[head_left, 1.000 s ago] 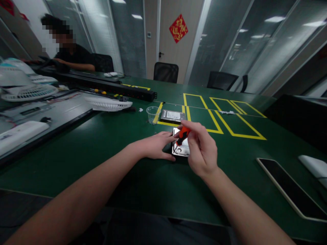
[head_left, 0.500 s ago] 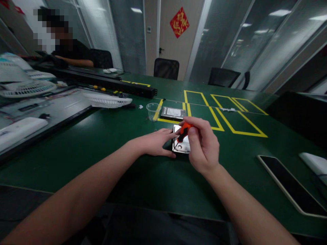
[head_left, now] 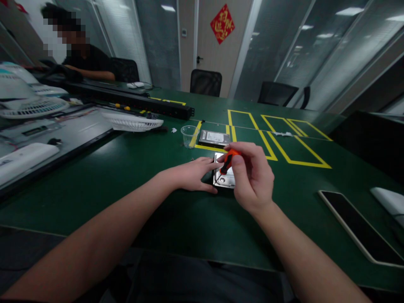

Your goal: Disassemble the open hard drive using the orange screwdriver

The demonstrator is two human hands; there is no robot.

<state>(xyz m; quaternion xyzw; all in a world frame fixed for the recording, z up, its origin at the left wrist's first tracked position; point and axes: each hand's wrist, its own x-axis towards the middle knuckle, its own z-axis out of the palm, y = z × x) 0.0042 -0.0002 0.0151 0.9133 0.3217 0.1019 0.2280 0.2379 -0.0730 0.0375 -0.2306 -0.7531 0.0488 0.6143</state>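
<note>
A silver hard drive [head_left: 222,180] lies on the table in front of me, partly hidden by both hands. At its left side is my left hand [head_left: 197,174], holding it with the thumb along the near corner and the fingers reaching over the far-left part. My right hand [head_left: 254,176] is closed around an orange and black screwdriver [head_left: 227,161]. The screwdriver tilts down to the left, its thin tip at the drive's near-left corner. Whether the tip sits in a screw is too small to tell.
Behind the drive lies a second hard drive [head_left: 214,137] beside a clear plastic cup [head_left: 190,136]. Fan parts [head_left: 132,122] and a large panel [head_left: 72,130] fill the left. A phone [head_left: 360,225] lies at right. Yellow tape [head_left: 309,165] marks the table; a person [head_left: 91,61] sits far left.
The view has shifted very slightly. My right hand has turned a little on the screwdriver, while the left hand keeps its place on the drive.
</note>
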